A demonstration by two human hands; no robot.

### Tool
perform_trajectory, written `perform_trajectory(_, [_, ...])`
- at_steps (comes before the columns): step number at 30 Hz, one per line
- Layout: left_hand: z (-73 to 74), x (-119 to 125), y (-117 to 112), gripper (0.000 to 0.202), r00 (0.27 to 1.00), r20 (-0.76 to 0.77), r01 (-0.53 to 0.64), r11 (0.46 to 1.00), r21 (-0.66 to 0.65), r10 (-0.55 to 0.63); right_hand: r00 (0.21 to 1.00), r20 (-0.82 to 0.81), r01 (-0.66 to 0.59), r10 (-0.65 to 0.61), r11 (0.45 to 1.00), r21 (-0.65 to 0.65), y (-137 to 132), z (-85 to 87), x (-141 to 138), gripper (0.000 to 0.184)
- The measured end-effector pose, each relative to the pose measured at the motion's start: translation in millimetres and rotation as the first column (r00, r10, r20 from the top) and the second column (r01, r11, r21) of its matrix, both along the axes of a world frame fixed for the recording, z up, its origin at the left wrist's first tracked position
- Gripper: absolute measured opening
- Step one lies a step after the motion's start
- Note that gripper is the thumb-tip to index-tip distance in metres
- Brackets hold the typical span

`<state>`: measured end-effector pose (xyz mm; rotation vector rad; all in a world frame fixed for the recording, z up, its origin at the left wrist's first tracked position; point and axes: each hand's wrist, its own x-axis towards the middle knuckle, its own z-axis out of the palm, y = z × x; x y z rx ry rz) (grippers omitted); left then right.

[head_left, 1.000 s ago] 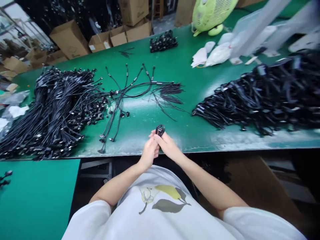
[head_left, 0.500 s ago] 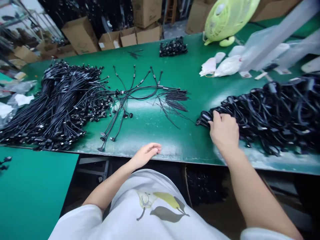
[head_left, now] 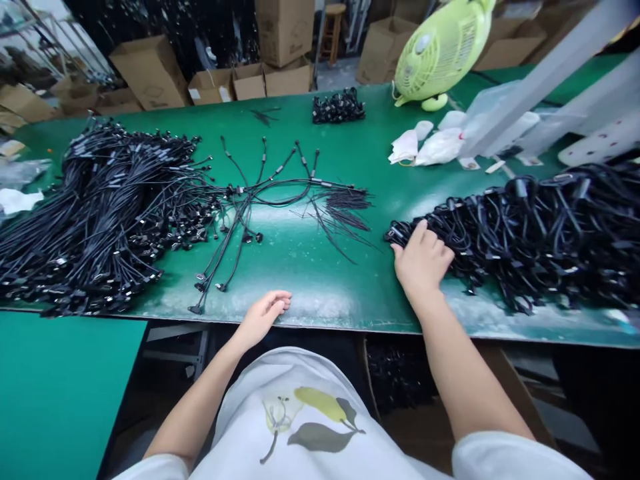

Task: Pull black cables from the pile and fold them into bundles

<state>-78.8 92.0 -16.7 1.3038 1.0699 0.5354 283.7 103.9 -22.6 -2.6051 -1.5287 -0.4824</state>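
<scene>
On the right, a long pile of bundled black cables [head_left: 520,233] lies on the green table. My right hand [head_left: 424,260] rests on the left end of this pile, thumb apart and fingers spread over the nearest bundle. My left hand [head_left: 263,317] lies at the front table edge with its fingers loosely bent and nothing in it. Between the hands and the back are a few loose black cables [head_left: 240,233] with connectors. Beside them is a bunch of thin black ties [head_left: 345,203]. A big heap of unbundled black cables [head_left: 110,200] covers the left.
A small stack of bundled cables [head_left: 339,107] stands at the back of the green table [head_left: 320,267]. To its right are a light green fan [head_left: 440,57] and white crumpled bags [head_left: 440,148]. A grey post [head_left: 540,73] crosses the right side. Cardboard boxes [head_left: 153,73] stand behind.
My right hand has loosened its fingers on the end bundle of the pile. My left hand has shifted slightly left along the table edge. The view has turned a little to the right.
</scene>
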Motion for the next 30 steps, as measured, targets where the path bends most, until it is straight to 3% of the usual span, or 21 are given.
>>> perform_trajectory(3, [-2.1,-20.3,1.0,0.035,0.995,-0.002,-0.101,0.994,0.035,0.101,0.996,0.013,-0.085,0.085,0.995,0.054,-11.6,9.9,-5.0,0.065])
perform_trajectory(6, [-4.7,-31.9,5.5,0.034,0.980,0.010,-0.199,0.979,0.050,0.199,0.966,-0.043,-0.252,0.257,0.964,0.085,5.2,29.6,-16.2,0.051])
perform_trajectory(9, [-3.3,-30.0,8.2,0.032,0.976,0.008,-0.217,0.974,0.067,0.217,0.847,-0.205,-0.488,0.491,0.870,0.068,65.3,48.5,-40.0,0.043])
perform_trajectory(11, [1.8,-26.8,7.4,0.031,0.982,-0.007,-0.187,0.975,0.118,0.189,0.787,-0.270,-0.564,0.555,0.824,0.052,120.5,55.1,-58.2,0.041])
perform_trajectory(14, [13.9,-31.1,2.6,0.029,0.982,-0.056,-0.161,0.960,0.227,0.178,0.841,-0.256,-0.503,0.477,0.863,-0.046,196.3,54.9,-78.7,0.041])
perform_trajectory(17, [22.2,-50.4,-4.0,0.029,0.966,-0.122,-0.187,0.940,0.287,0.229,0.873,-0.243,-0.462,0.422,0.876,-0.138,239.5,49.3,-86.1,0.031])
perform_trajectory(21, [15.3,-79.3,-6.9,0.030,0.931,-0.159,-0.272,0.915,0.299,0.329,0.877,-0.211,-0.460,0.432,0.881,-0.111,251.9,57.4,-80.3,0.025])
perform_trajectory(24, [4.1,-85.4,1.1,0.030,0.912,-0.172,-0.289,0.880,0.376,0.373,0.879,-0.160,-0.458,0.449,0.889,-0.018,247.7,85.7,-71.5,0.028])
perform_trajectory(28, [0.1,-73.9,16.9,0.039,0.866,-0.324,-0.147,0.812,0.564,0.381,0.841,-0.084,-0.530,0.535,0.845,0.071,237.3,130.9,-68.2,0.035])
perform_trajectory(30, [4.7,-69.6,24.0,0.040,0.837,-0.392,-0.075,0.789,0.610,0.382,0.803,-0.060,-0.591,0.592,0.806,0.036,230.6,142.9,-77.7,0.036])
